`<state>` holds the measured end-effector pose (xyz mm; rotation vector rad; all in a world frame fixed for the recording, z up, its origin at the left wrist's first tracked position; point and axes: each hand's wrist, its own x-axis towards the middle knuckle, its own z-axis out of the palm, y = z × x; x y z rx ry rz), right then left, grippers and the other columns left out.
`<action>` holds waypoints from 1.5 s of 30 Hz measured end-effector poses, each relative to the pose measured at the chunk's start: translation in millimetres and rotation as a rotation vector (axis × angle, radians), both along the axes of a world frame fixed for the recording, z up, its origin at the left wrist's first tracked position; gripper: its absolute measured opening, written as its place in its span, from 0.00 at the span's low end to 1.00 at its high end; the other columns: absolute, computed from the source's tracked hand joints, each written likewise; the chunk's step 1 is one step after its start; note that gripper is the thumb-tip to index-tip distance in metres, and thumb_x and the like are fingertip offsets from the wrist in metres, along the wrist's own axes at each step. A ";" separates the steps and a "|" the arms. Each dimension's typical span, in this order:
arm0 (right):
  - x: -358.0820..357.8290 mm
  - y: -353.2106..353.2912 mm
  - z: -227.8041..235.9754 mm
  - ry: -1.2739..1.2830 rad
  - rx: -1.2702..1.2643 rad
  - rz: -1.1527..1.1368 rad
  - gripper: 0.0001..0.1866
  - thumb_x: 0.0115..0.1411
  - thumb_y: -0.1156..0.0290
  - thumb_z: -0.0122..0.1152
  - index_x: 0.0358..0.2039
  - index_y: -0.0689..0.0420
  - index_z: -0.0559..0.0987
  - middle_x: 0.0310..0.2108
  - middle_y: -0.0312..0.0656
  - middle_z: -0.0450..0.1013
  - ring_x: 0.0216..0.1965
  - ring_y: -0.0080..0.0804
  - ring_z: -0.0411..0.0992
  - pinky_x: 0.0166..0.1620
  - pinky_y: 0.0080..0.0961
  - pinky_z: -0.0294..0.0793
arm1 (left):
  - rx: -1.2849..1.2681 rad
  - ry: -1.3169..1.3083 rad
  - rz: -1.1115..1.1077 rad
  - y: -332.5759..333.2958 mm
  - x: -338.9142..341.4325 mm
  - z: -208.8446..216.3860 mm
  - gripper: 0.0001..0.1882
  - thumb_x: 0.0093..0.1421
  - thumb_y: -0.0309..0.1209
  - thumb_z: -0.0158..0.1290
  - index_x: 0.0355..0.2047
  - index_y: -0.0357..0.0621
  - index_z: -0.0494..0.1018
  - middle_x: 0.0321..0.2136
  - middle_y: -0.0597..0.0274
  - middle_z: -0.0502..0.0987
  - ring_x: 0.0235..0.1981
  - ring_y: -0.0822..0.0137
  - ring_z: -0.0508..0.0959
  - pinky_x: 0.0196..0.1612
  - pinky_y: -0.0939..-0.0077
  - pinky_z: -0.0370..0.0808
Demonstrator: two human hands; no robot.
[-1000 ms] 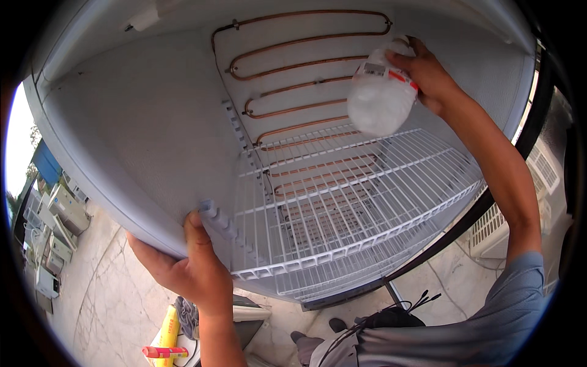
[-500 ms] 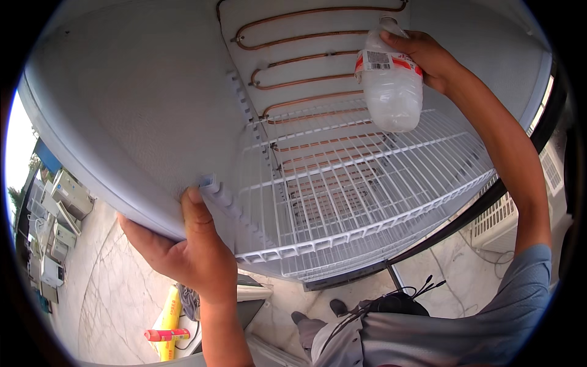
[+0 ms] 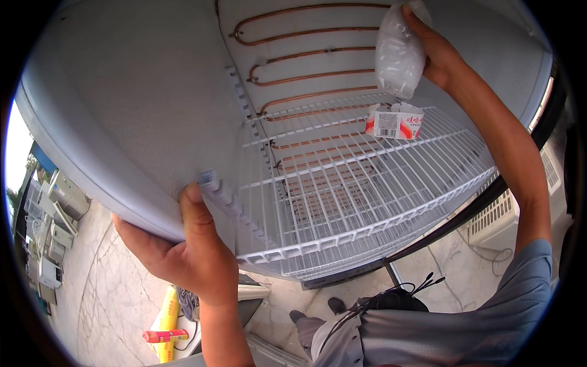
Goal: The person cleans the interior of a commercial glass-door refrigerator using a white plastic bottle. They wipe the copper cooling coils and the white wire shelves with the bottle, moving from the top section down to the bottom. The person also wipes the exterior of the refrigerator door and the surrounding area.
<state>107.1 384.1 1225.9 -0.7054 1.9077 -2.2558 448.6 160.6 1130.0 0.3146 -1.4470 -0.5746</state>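
High inside the open refrigerator cabinet (image 3: 134, 104), my right hand (image 3: 435, 52) is closed round the upper part of a frosty, whitish plastic bottle (image 3: 400, 61). The bottle hangs bottom-down, and its neck is cut off by the picture's upper rim. Just below it is a white and red paper label sleeve (image 3: 394, 122), apart from the bottle; whether it rests on the white wire shelf (image 3: 342, 229) or is in the air I cannot tell. My left hand (image 3: 183, 244) grips the cabinet's left front edge, thumb on the inside and fingers round the outside.
Copper tubing (image 3: 306, 43) loops across the back wall. Plastic shelf supports (image 3: 211, 180) stick out from the left wall. On the lower left lie a yellow bag (image 3: 165, 318) and a red tube (image 3: 165, 336). Used appliances (image 3: 61, 202) stand far left, a louvred unit (image 3: 492, 220) at right.
The label has come off the bottle and dropped below it. My right hand has moved up with the bottle, which is tilted a little differently. My left hand keeps its place.
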 end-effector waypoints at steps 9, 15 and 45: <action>-1.1 13.1 -9.7 -0.004 -0.056 0.064 0.40 0.60 0.40 0.64 0.58 0.62 0.70 0.54 0.49 0.73 0.56 0.38 0.72 0.61 0.38 0.72 | 0.012 -0.042 0.073 1.4 -0.1 -0.2 0.29 0.63 0.37 0.62 0.58 0.35 0.64 0.46 0.53 0.74 0.46 0.64 0.76 0.51 0.73 0.73; 0.3 8.1 -13.5 0.004 -0.040 0.013 0.41 0.59 0.41 0.65 0.59 0.64 0.69 0.54 0.50 0.72 0.55 0.41 0.73 0.59 0.38 0.74 | 0.060 -0.001 0.039 3.5 -1.6 0.1 0.31 0.62 0.41 0.63 0.58 0.37 0.64 0.45 0.53 0.76 0.46 0.61 0.78 0.53 0.71 0.75; 156.6 127.3 -36.7 -0.189 -0.667 -0.154 0.26 0.67 0.40 0.52 0.38 0.53 0.73 0.26 0.31 0.68 0.22 0.19 0.65 0.20 0.20 0.73 | -0.464 -1.306 -0.675 95.2 -165.1 56.1 0.15 0.61 0.24 0.45 0.44 0.33 0.78 0.52 0.41 0.75 0.53 0.45 0.75 0.59 0.63 0.69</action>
